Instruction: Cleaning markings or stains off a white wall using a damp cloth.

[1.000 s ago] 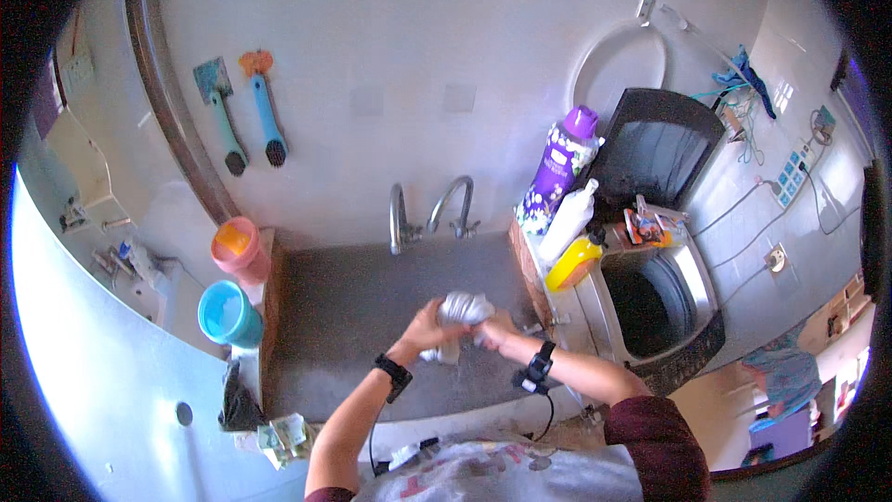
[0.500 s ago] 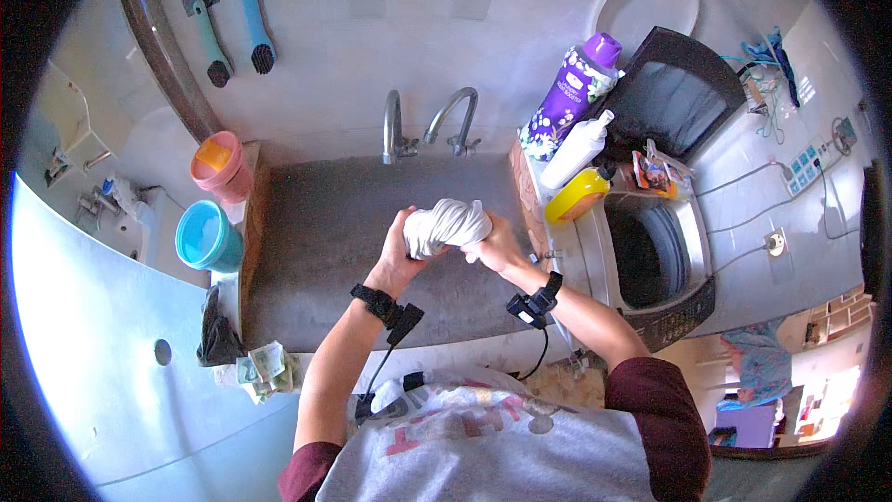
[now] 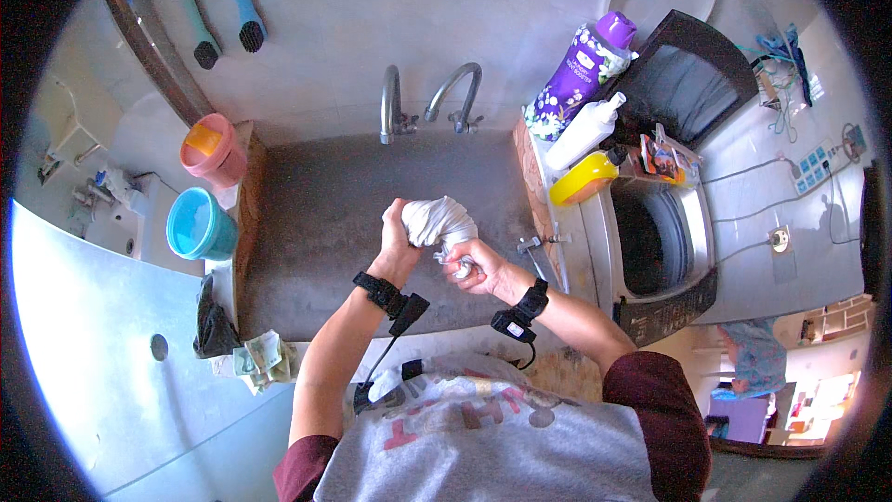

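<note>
A white cloth (image 3: 439,220), bunched and twisted, is held up between my two hands over a dark grey stone sink (image 3: 321,251). My left hand (image 3: 396,235) grips its left end, with the thumb along the side. On the other side my right hand (image 3: 478,270) is closed in a fist around the lower right end, and a small tuft pokes out of the fingers. The cloth's middle bends in an arch from one hand to the other. Each wrist wears a black strap with a small device.
Two curved metal taps (image 3: 391,107) rise at the sink's far side. Left of it stand a pink bucket (image 3: 218,153) and a turquoise bucket (image 3: 202,226). To the right are a purple bottle (image 3: 576,74), a white bottle (image 3: 583,133), a yellow bottle (image 3: 583,178) and an open washing machine (image 3: 655,242).
My right hand has moved down and nearer to me, turning into a fist on the cloth's end. The cloth now bends downward at its right side.
</note>
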`<state>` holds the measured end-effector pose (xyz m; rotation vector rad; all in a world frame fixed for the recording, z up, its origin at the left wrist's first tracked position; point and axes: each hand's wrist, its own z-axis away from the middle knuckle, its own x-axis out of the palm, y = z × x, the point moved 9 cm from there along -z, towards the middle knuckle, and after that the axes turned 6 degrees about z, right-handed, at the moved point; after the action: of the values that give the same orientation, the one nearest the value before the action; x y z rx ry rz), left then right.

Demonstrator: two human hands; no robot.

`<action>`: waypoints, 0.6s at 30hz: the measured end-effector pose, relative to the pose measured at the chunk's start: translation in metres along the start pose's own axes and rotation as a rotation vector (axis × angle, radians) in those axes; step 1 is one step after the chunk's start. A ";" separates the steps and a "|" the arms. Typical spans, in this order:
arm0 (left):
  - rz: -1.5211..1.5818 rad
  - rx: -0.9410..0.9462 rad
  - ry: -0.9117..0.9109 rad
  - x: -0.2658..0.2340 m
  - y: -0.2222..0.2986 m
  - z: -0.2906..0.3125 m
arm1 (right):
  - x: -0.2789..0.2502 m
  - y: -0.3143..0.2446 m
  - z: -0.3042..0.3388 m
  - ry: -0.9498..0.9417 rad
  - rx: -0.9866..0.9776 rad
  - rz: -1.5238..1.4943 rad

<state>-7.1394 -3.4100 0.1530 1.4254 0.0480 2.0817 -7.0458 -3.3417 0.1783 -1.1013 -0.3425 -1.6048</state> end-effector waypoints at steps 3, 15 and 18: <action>0.039 -0.035 0.013 0.007 -0.006 0.004 | -0.001 0.007 0.001 -0.033 0.047 -0.122; 0.174 -0.078 -0.075 0.017 -0.011 0.015 | 0.007 0.009 0.001 -0.019 0.030 -0.090; 0.258 -0.079 -0.150 0.013 -0.005 0.016 | 0.001 0.006 -0.004 0.090 -0.013 0.010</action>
<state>-7.1266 -3.4044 0.1688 1.6042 -0.2894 2.1444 -7.0427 -3.3475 0.1755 -1.0351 -0.2674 -1.6442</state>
